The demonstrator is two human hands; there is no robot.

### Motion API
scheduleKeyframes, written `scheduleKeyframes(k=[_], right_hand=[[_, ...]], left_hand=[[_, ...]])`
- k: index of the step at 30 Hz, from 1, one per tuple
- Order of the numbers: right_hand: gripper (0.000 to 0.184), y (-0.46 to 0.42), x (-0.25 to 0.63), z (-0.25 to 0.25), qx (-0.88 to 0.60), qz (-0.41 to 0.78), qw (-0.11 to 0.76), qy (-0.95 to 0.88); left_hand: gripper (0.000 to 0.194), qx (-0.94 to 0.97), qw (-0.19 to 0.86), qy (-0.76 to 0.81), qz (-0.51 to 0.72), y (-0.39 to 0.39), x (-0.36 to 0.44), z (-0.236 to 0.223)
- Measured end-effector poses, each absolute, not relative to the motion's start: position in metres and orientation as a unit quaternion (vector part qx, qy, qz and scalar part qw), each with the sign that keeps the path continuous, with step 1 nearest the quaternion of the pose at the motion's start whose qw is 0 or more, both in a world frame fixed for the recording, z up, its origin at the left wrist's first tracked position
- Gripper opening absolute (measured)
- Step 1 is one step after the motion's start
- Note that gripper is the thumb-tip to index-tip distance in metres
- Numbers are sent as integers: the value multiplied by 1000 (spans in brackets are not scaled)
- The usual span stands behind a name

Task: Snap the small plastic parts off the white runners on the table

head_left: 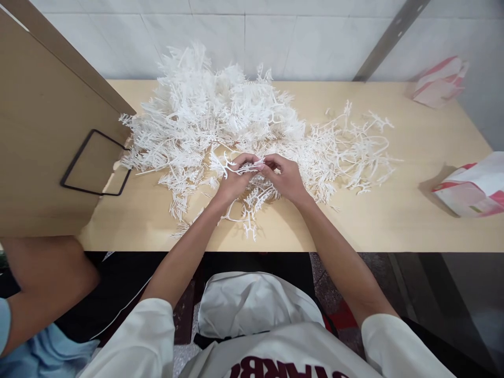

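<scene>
Both hands meet over the table, in front of a large heap of white branching plastic sprigs (220,110). My left hand (238,177) is closed around a white plastic sprig (224,165), whose forked tips stick out to the left. Fingers of my right hand (284,176) pinch the same sprig at its other end, touching the left fingertips. Exactly what lies between the fingertips is too small to make out. Below the hands, loose sprigs (249,218) lie on the tabletop. More stringy, branched pieces (350,152) spread out to the right of the heap.
A brown board (47,121) stands at the left, with a black wire frame (96,191) against it. Two red-and-white paper bags, one nearer (472,186) and one farther (441,84), are on the right. Another person's arm (47,283) is at lower left. A tiled wall (268,42) backs the table.
</scene>
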State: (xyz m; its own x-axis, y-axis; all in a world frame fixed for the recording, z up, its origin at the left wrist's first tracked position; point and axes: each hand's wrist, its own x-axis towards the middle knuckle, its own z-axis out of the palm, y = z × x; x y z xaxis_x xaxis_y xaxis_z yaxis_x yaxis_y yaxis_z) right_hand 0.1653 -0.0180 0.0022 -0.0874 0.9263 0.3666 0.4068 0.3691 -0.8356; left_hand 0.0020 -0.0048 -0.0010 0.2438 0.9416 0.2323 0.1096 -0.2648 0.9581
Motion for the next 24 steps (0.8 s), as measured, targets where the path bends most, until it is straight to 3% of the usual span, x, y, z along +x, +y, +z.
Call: scheduleKeyframes(k=[11,15,21,24], right_hand=[[14,-18,168,-4,-494,185,451,-720],[12,-21,166,-3,-516,125,438,-725],[15,-25,163,1,-522,54,370,-767],[15,-24,164,-1,-517,17,357,-778]], left_hand=[[11,666,406,444,441,-8,3,-6],[8,708,391,409,423,-12,7,-4],[24,768,320,387,397,-8,3,-9],[23,797,278,375,382,-6,1,-11]])
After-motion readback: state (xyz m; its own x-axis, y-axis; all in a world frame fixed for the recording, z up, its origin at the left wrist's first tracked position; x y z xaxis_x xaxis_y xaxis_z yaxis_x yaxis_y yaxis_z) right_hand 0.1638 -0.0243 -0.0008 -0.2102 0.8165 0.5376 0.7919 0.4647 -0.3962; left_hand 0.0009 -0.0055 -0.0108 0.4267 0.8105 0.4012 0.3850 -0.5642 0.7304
